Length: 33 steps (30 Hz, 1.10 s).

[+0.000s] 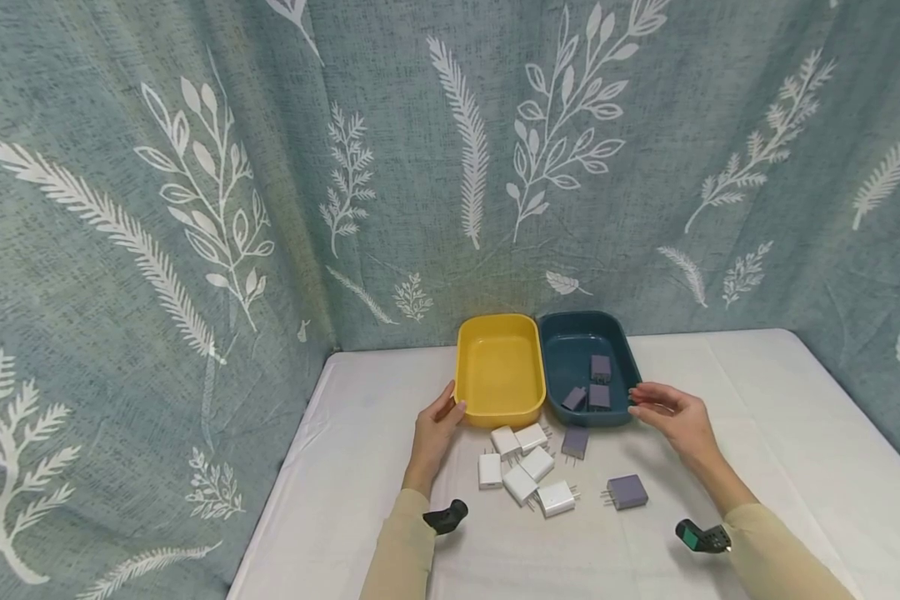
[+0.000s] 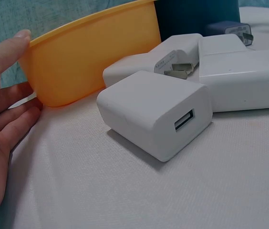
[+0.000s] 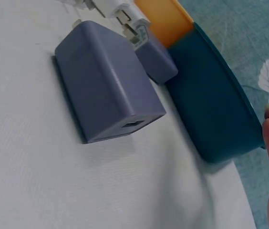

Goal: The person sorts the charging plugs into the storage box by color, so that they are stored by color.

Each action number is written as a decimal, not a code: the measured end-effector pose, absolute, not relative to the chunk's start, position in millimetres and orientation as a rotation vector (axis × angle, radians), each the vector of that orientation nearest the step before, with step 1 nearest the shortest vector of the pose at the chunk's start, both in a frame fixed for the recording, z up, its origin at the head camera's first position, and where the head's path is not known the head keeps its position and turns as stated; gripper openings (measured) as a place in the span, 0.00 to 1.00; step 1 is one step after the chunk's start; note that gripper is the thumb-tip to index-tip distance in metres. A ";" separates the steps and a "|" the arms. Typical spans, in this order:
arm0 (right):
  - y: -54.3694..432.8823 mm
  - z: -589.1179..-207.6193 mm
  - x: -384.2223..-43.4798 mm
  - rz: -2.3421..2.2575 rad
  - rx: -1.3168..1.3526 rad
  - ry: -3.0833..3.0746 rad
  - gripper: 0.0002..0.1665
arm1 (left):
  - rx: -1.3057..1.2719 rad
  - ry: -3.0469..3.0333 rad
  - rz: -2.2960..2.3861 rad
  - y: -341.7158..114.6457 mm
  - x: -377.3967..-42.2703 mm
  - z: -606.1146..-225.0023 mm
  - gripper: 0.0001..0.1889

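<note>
My left hand (image 1: pixel 433 429) touches the yellow tray (image 1: pixel 499 419) from outside at its near left corner. In the left wrist view, the thumb (image 2: pixel 11 50) meets the rim and the other fingers lie low by the wall. At the blue tray's (image 1: pixel 551 350) near right corner, my right hand (image 1: pixel 675 417) touches the wall with extended fingers. Three purple plug adapters (image 1: pixel 599 397) lie inside the blue tray. Several white USB plug adapters (image 1: pixel 520 484) are clustered before the yellow tray. One purple adapter (image 1: pixel 575 442) lies beside the blue tray, and another purple adapter (image 1: pixel 627 492) sits nearer.
The two trays stand side by side on a white-covered table (image 1: pixel 322 500). A blue-green curtain (image 1: pixel 420 208) with white leaf prints hangs behind and at the sides. Small dark wrist cameras (image 1: pixel 447 517) project from both forearms.
</note>
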State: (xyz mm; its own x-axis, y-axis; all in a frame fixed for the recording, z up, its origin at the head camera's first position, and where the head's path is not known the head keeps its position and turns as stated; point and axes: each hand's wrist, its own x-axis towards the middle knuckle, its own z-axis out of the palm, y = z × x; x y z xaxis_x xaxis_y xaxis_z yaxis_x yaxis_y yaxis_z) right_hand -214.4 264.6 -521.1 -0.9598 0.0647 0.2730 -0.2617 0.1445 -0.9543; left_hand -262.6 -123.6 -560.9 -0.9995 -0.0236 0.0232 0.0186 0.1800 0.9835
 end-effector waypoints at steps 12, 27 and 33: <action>266.9 -528.4 -211.7 1.814 0.219 -2.297 0.25 | 0.021 -2.389 -1.980 -122.9 -263.3 -561.2 0.28; 267.4 -533.9 -200.7 1.932 0.441 -2.312 0.21 | 0.015 -2.394 -1.970 -123.0 -263.1 -560.6 0.29; 266.6 -539.5 -195.7 1.883 0.439 -2.419 0.22 | 0.022 -2.388 -1.988 -123.0 -263.1 -560.0 0.30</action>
State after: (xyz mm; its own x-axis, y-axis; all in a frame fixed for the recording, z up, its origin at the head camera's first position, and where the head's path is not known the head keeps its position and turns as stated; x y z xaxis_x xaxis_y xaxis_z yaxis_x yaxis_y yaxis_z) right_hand -195.7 266.6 -539.5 -0.9587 -0.1942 0.2076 -0.2488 0.2204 -0.9431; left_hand -263.1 -123.0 -560.0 -0.9993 -0.0328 0.0175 0.0113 0.1813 0.9834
